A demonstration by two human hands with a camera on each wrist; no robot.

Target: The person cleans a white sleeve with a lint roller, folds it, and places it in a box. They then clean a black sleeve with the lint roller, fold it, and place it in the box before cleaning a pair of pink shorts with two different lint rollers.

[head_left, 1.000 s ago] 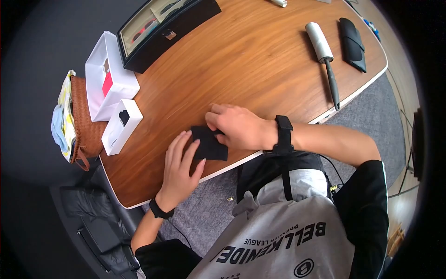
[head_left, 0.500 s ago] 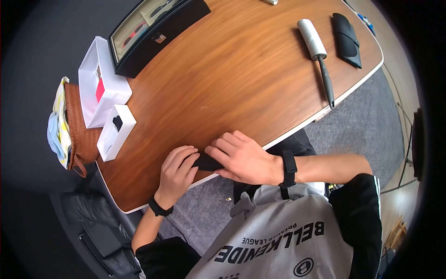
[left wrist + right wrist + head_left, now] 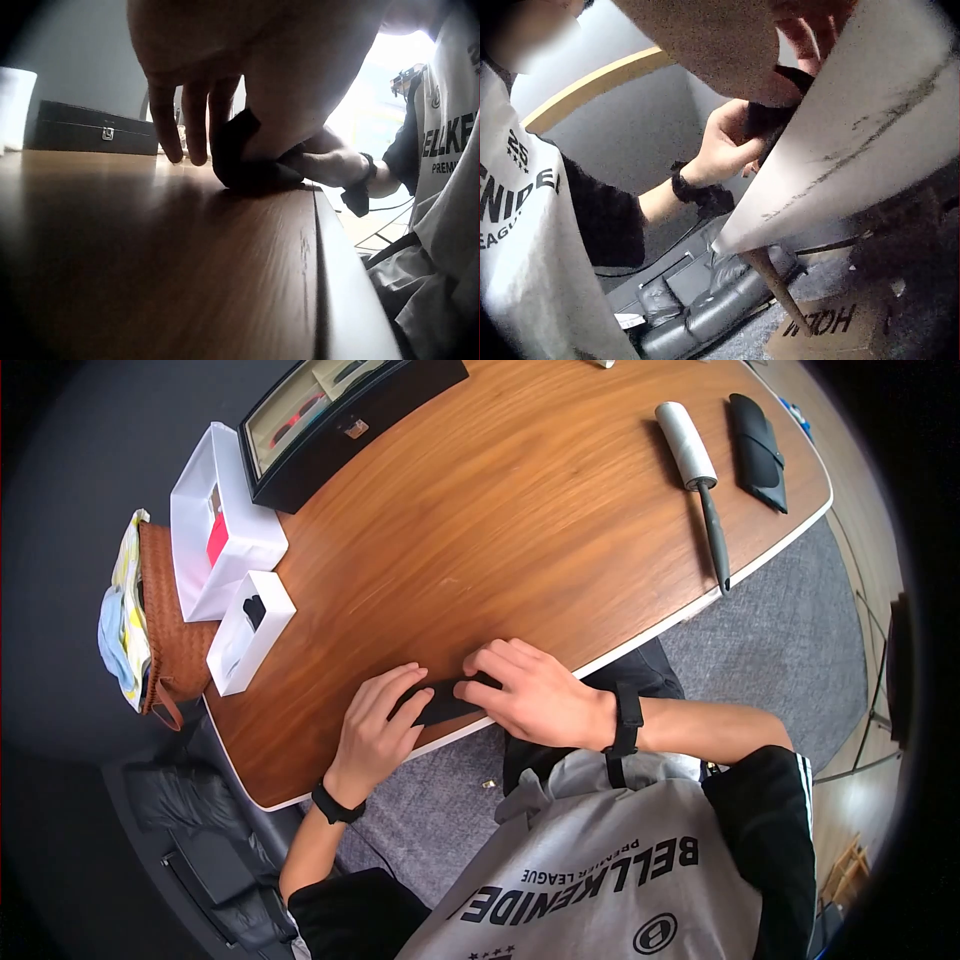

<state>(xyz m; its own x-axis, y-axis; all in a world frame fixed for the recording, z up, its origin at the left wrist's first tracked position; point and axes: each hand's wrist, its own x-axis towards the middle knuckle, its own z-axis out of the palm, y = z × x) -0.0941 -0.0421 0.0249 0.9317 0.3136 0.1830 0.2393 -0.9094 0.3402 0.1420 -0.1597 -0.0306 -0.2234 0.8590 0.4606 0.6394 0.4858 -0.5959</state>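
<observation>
A piece of black cloth (image 3: 446,703) shows as a narrow dark strip between the two hands, close to the near table edge. My left hand (image 3: 374,728) pinches its left end. In the left wrist view the cloth (image 3: 234,150) bends upward around the thumb, just over the wood. Curled fingers of my right hand (image 3: 535,695) grip the other end, where a dark bit shows between thumb and forefinger. Much of the cloth is hidden under both hands. From the right wrist, the left hand (image 3: 727,139) appears with dark cloth at its fingertips.
To the left stand a small white box (image 3: 273,622) with a black item inside, a larger white box (image 3: 262,538) and a brown woven basket (image 3: 180,625). A black display case (image 3: 330,452) is behind them. Far right lie a lint roller (image 3: 685,445) and a black pouch (image 3: 758,455).
The cloth was a flat square; now it is a narrower strip, partly raised. Both hands have come nearer the table edge, and the left fingers, straighter before, have bent around the cloth.
</observation>
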